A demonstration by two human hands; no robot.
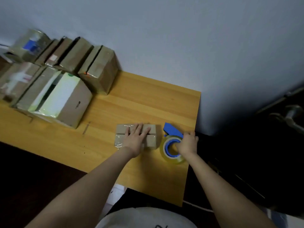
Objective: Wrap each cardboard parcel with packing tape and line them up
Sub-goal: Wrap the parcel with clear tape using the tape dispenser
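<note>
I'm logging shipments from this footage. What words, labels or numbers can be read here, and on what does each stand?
None can be read.
Side of the front box, dark print: too small, blurred.
On the far-left parcel, blue label: blurred.
On the white garment, dark marking: cut off, unreadable.

**A person holds a small cardboard parcel (pixel 152 142) flat on a wooden table (pixel 148 102) while gripping a tape dispenser (pixel 173 131).**

The left hand (pixel 136 137) lies palm down, fingers spread across the top of the parcel, whose left end shines with clear tape. Just to the right, the right hand (pixel 187 143) curls round the blue dispenser, which carries a roll of clear yellowish tape (pixel 166 155) and rests near the table's right edge. At the far left, taped parcels (pixel 70 68) stand packed together in two rows against a pale wall (pixel 181 38).
</note>
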